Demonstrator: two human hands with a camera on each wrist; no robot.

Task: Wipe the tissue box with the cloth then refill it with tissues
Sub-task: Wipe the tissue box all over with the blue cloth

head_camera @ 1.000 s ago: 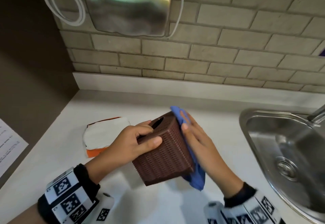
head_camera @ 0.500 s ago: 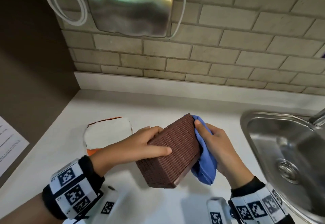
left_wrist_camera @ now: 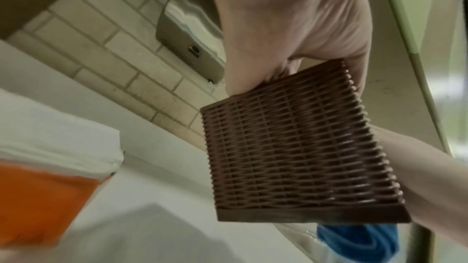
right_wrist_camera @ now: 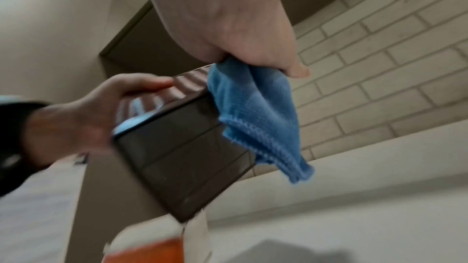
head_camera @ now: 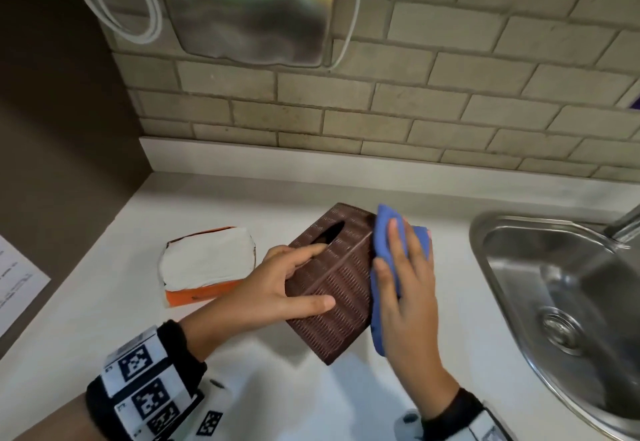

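A brown woven tissue box (head_camera: 341,288) (left_wrist_camera: 291,151) (right_wrist_camera: 182,159) is held tilted above the white counter, its slot facing up and left. My left hand (head_camera: 277,285) grips its left side, fingers on top, thumb on the near side. My right hand (head_camera: 405,288) lies flat with straight fingers, pressing a blue cloth (head_camera: 384,250) (right_wrist_camera: 258,111) against the box's right side. A corner of the cloth (left_wrist_camera: 359,239) shows under the box. A stack of white tissues in an orange pack (head_camera: 207,264) (left_wrist_camera: 48,147) lies on the counter to the left.
A steel sink (head_camera: 561,302) is set into the counter at the right, with a tap at its far edge. A steel hand dryer (head_camera: 249,8) and a coiled white cable (head_camera: 117,1) hang on the brick wall. A dark wall with a paper sheet (head_camera: 14,278) closes the left.
The box has been turned so its slot face shows again. My right hand has flattened on the cloth and moved up the box's right side.
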